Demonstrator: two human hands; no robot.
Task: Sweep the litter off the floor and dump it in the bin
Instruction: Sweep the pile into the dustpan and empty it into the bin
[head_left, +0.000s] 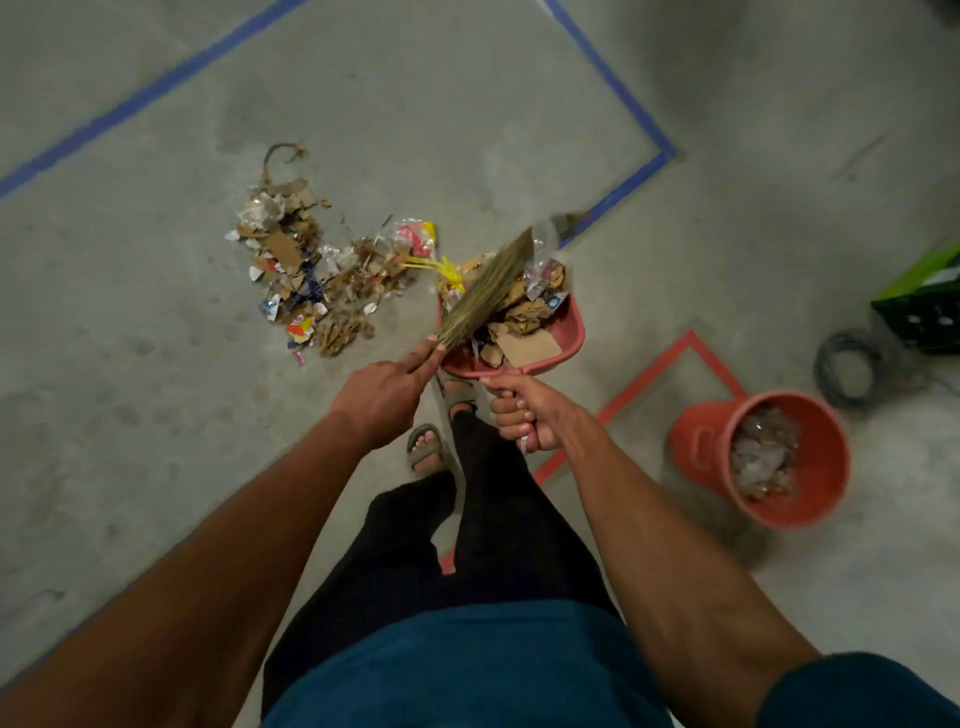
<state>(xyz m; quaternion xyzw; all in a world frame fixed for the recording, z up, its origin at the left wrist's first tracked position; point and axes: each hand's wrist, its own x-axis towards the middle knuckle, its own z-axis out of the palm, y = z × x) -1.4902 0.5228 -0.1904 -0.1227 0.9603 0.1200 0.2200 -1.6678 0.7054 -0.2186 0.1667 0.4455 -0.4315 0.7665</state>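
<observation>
A pile of litter (301, 275), mostly cardboard scraps and wrappers, lies on the concrete floor ahead and to the left. My left hand (384, 395) grips the base of a straw broom (488, 291), whose bristles lie across a red dustpan (563, 338). The dustpan is full of cardboard and plastic scraps. My right hand (524, 410) grips the dustpan's handle, which is hidden in the fist. A red bin (701, 447) stands to the right, tilted towards me, with clear plastic waste inside.
Blue tape lines (618, 88) and a red tape rectangle (660, 369) mark the floor. A green and black crate (924, 306) and a coil of dark cable (847, 369) sit at the right edge. My sandalled feet (428, 449) are just behind the dustpan.
</observation>
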